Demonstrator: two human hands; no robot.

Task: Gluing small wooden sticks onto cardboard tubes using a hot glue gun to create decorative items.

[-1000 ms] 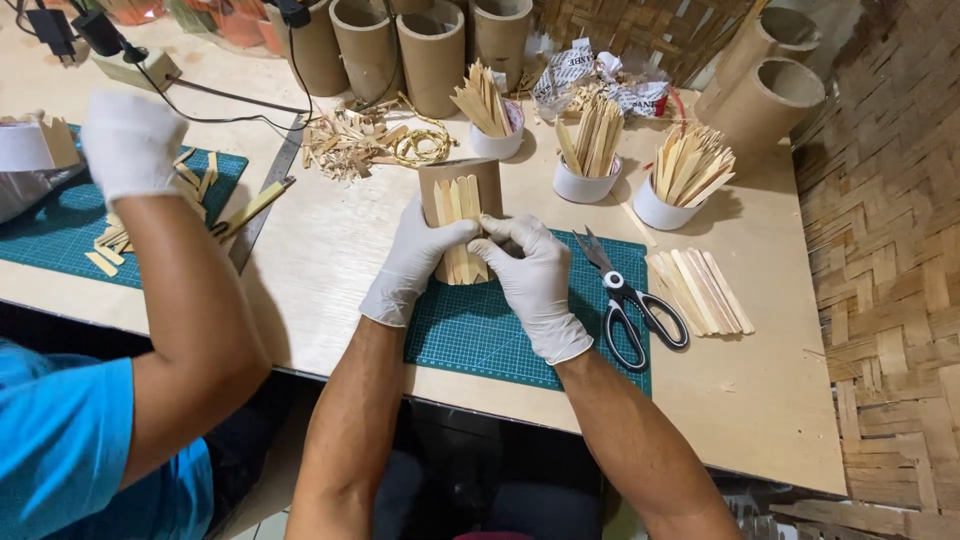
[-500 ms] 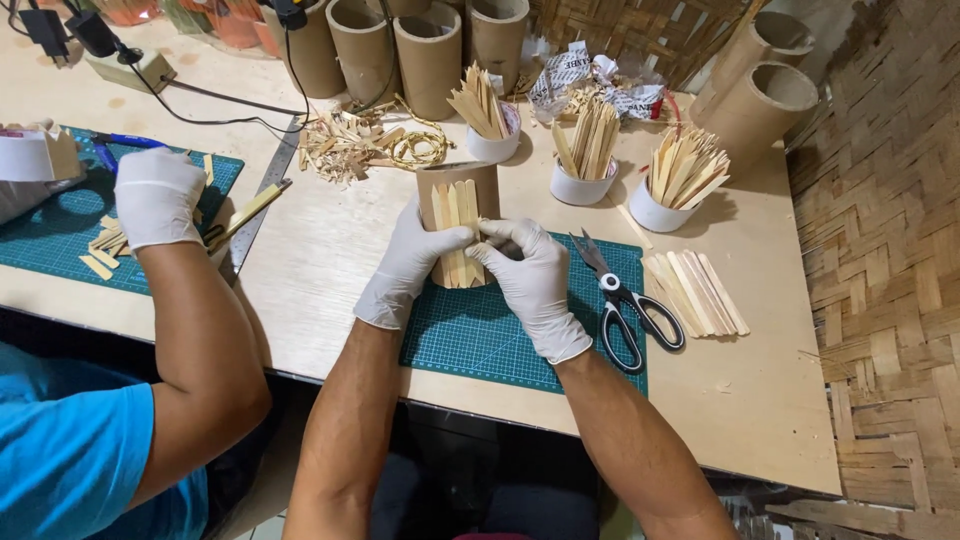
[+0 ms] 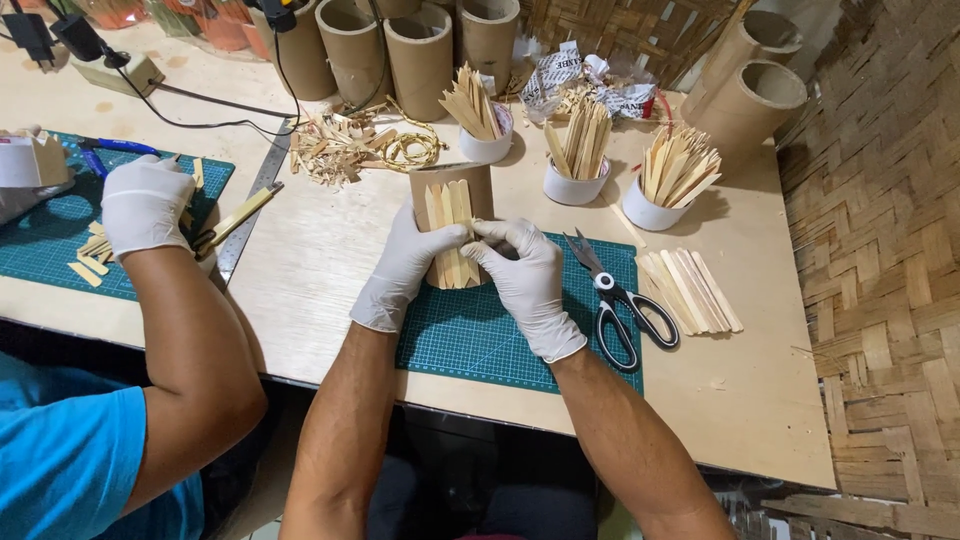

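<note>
While curled, hands on tube

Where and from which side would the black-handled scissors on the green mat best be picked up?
Likely the black handle loops of the scissors, taken from the near table edge: they lie flat with loops toward the person and blades pointing away, beside the right hand.

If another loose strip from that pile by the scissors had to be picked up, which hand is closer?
Probably the right hand. It sits on the side of the cardboard tube nearest the scissors and the loose strips. The left hand is on the tube's far side and would have to cross over.
</note>
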